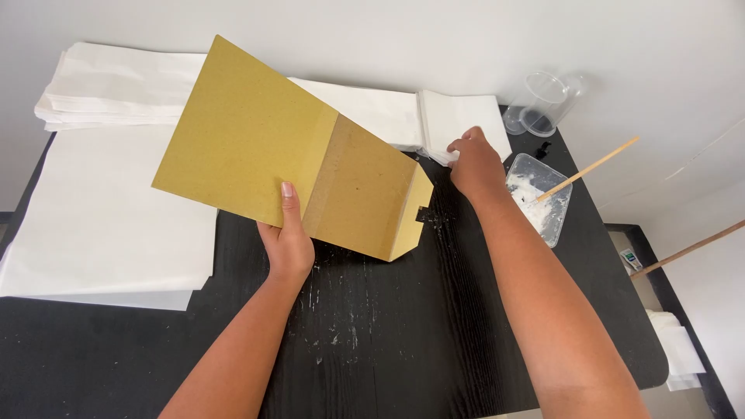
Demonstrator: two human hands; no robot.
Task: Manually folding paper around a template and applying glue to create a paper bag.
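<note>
Left hand (289,247) is pinching the light, stiff cardboard sheet (291,151) at its lower edge; beside it, right hand (475,164) is gripping folded white paper (458,120).

Hidden and cut off
Card (264,147) hides left fingers; at 3 o'clock, the frame's edge cuts a stick (687,250).

A single head-worn camera looks steeply down and forward, close over a black desk (372,341). Both forearms enter from the bottom edge; a pale wall fills the top of the frame.
</note>
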